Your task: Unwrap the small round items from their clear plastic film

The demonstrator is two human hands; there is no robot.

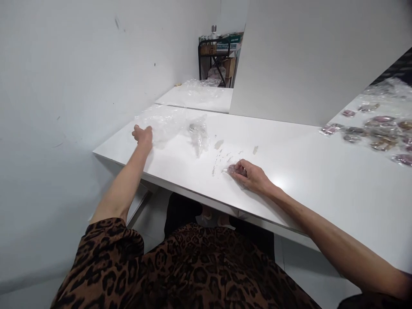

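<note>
On the left of the white table [199, 174], my left hand [142, 135] is beside a loose heap of clear plastic bags [165, 122]. Its thumb and fingers look apart, and I cannot tell whether they touch the plastic. My right hand [254, 175] is closed around a small reddish-brown item in clear plastic [234, 169], held low at the tabletop. What the wrapped item is does not show clearly, as my fingers cover part of it. Between my hands lies a crumpled clear bag [198, 135] with something greyish at its top.
Several flat wrapped pieces [383, 131], pinkish and brown, lie at the far right. A grey upright panel [299, 60] stands behind the table. A white wall [64, 77] borders the left. Further back is a black shelf rack [214, 53]. Scuffed patches [219, 144] mark the tabletop.
</note>
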